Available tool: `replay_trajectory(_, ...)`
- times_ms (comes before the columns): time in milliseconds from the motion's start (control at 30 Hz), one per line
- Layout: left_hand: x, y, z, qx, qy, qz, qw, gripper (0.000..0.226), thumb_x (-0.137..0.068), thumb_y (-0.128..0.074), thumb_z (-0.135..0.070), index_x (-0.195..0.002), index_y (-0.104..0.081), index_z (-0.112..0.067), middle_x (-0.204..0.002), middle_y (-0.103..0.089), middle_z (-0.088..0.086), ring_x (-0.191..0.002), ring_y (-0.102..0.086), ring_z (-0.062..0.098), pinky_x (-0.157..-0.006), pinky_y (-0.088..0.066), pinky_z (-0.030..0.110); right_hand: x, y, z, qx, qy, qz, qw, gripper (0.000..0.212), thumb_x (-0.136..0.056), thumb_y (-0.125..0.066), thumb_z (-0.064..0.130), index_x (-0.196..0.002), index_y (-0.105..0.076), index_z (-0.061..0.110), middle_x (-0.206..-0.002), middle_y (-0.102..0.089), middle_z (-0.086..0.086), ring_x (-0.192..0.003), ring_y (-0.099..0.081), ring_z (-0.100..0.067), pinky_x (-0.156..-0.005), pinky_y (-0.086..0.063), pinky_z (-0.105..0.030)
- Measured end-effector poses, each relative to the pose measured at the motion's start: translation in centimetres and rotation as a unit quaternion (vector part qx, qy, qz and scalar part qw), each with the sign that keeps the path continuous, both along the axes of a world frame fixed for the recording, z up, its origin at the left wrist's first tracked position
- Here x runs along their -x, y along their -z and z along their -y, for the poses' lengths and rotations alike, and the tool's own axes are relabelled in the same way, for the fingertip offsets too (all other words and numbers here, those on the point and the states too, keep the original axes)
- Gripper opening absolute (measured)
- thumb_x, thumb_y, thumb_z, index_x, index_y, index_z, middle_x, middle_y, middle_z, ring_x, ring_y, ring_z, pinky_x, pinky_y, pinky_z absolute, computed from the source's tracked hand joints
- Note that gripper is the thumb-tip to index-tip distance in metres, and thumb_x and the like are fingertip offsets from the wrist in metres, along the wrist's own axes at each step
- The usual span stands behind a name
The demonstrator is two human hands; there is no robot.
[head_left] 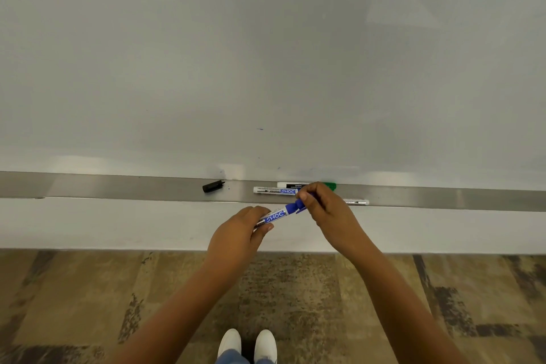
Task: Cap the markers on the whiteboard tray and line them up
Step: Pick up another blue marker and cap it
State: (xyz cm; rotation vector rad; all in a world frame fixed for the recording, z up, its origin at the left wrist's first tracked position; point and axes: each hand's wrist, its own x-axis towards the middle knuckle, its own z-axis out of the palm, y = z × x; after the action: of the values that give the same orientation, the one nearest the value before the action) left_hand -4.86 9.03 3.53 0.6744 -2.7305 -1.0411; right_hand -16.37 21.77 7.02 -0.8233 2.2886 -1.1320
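Observation:
My left hand (240, 230) grips the barrel of a blue marker (276, 216), held just in front of the metal tray (118, 188). Its blue cap (299, 206) is pinched by the fingers of my right hand (325, 204) at the marker's tip end. A second blue-labelled marker (273, 190) lies on the tray, and behind it a black-labelled marker (291, 185). A green cap or marker end (331, 185) shows past my right hand. A loose black cap (213, 186) rests on the tray to the left. Another marker's white end (356, 202) sticks out right of my hand.
The whiteboard (266, 68) fills the upper view, with small ink specks near its bottom edge. Below the tray is a white wall strip, then patterned floor (88, 289). My white shoes (246, 344) show at the bottom.

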Motion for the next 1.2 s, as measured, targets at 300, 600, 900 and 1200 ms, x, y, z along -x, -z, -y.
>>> replay_trajectory(300,-0.5,-0.1,0.1,-0.013,-0.009,-0.003,1.0,0.035,-0.089,-0.048,-0.03,-0.123,-0.051,-0.021,-0.117,-0.062,0.004,-0.082,-0.045,0.009,-0.073,-0.039,0.019,-0.7,0.2,-0.7,0.016,0.096,-0.044,0.994,0.013,-0.095,-0.04,0.03,-0.09,-0.043,0.019,-0.065,-0.047,0.011,-0.055,-0.042,-0.006,-0.05,-0.034,-0.017)
replay_trajectory(600,-0.2,-0.3,-0.5,-0.01,0.054,-0.005,0.998,0.034,-0.09,-0.044,-0.035,-0.122,-0.051,-0.023,-0.114,-0.064,0.0,-0.076,-0.045,0.008,-0.061,-0.031,0.008,-1.8,0.5,0.0,-0.021,0.052,0.007,0.998,0.021,-0.096,-0.035,0.035,-0.088,-0.04,0.016,-0.062,-0.042,0.006,-0.054,-0.038,-0.008,-0.054,-0.033,-0.02)
replay_trajectory(900,0.6,-0.8,-0.6,0.013,0.066,0.0,0.998,0.036,-0.091,-0.041,-0.036,-0.124,-0.049,-0.023,-0.117,-0.062,0.001,-0.08,-0.045,0.007,-0.061,-0.034,0.012,-1.5,0.1,-0.2,-0.033,0.077,0.003,0.996,0.019,-0.097,-0.034,0.033,-0.092,-0.039,0.015,-0.063,-0.042,0.009,-0.054,-0.04,-0.006,-0.053,-0.033,-0.014)
replay_trajectory(1200,-0.1,0.5,-1.6,-0.033,0.047,-0.012,0.998,0.032,-0.09,-0.042,-0.035,-0.117,-0.054,-0.022,-0.088,-0.053,-0.012,-0.063,-0.045,0.0,-0.057,-0.032,0.01,-1.9,0.3,-0.4,-0.024,0.049,0.001,0.999,0.016,-0.097,-0.036,0.03,-0.091,-0.04,0.016,-0.062,-0.044,0.009,-0.052,-0.04,-0.006,-0.048,-0.033,-0.015)
